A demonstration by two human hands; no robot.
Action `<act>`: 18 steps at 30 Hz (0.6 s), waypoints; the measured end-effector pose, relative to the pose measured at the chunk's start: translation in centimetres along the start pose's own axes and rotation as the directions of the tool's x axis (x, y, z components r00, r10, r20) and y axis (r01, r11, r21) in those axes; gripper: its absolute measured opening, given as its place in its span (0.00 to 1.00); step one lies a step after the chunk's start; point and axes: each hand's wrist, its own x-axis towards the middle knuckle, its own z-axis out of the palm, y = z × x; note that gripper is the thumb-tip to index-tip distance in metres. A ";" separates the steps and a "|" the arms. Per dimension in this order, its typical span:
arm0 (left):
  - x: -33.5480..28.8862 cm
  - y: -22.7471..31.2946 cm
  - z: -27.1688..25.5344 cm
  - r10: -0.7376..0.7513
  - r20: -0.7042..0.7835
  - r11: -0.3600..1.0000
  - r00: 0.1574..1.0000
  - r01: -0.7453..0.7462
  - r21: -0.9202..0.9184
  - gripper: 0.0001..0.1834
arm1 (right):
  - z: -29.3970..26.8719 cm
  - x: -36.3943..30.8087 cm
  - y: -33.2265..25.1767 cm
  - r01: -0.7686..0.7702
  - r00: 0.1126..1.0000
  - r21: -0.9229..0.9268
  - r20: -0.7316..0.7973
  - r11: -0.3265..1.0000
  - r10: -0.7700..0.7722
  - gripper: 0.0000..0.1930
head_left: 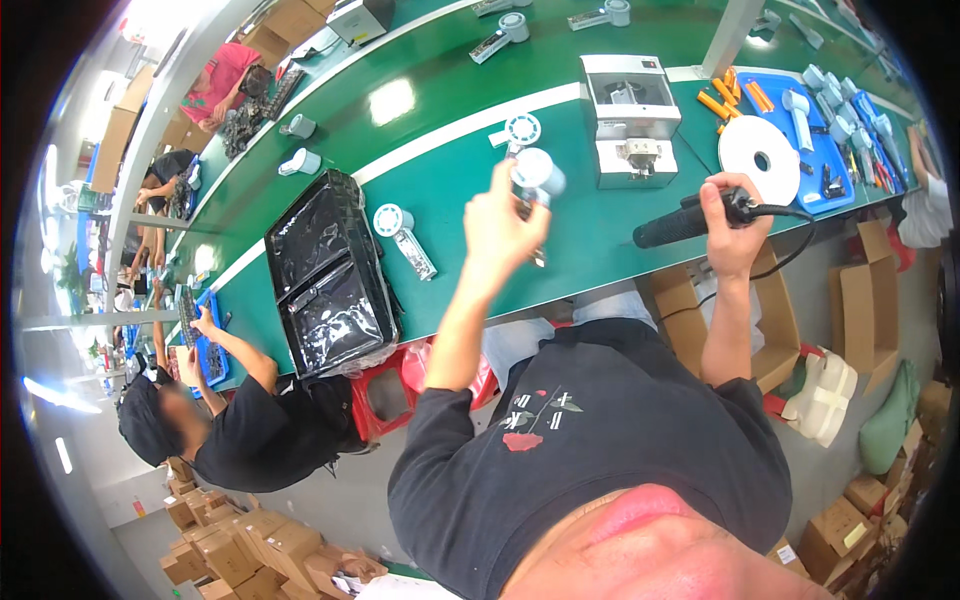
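Observation:
My left hand [497, 235] is closed around a pale blue-grey device with a round head [538, 173], held up over the green bench; its lower part is hidden by my fingers. In my right hand [738, 222], a black electric screwdriver [670, 226] lies nearly level, its tip pointing left and its cord trailing off to the right. Just beyond the left hand lies a similar piece with a vented round head [522, 129]. Another vented unit with an exposed handle interior [405, 240] rests on the bench to the left.
A grey-white bench machine [637, 125] stands behind my hands. At right are a white disc [745, 150], orange pieces [714, 105] and a blue tray [815, 205] of parts. A plastic-covered black case [335, 285] is at left, near a co-worker [270, 430]. Open cartons [775, 300] stand below.

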 end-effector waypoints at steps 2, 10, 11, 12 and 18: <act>-1.7 1.4 3.1 -0.035 0.015 0.995 0.999 0.033 0.090 0.32 | 0.2 0.0 0.2 0.024 1.000 -0.055 -0.004 0.998 -0.024 0.09; -1.6 1.5 6.6 -0.134 0.239 0.974 0.962 0.083 0.213 0.43 | 1.4 -1.4 1.3 0.035 0.997 0.245 0.057 0.969 -0.050 0.35; -1.6 2.0 6.1 -0.133 0.259 0.976 0.957 0.081 0.202 0.44 | 2.1 -1.8 1.4 0.029 0.999 0.293 0.031 0.956 -0.039 0.40; -1.6 2.5 5.4 -0.137 0.277 0.977 0.951 0.084 0.194 0.44 | 2.6 -2.2 1.5 0.021 1.000 0.343 0.010 0.939 -0.026 0.45; 6.0 1.8 2.4 0.196 0.094 0.980 0.976 -0.199 0.026 0.30 | 2.1 -2.5 2.2 -0.053 0.999 0.437 0.031 0.898 0.044 0.49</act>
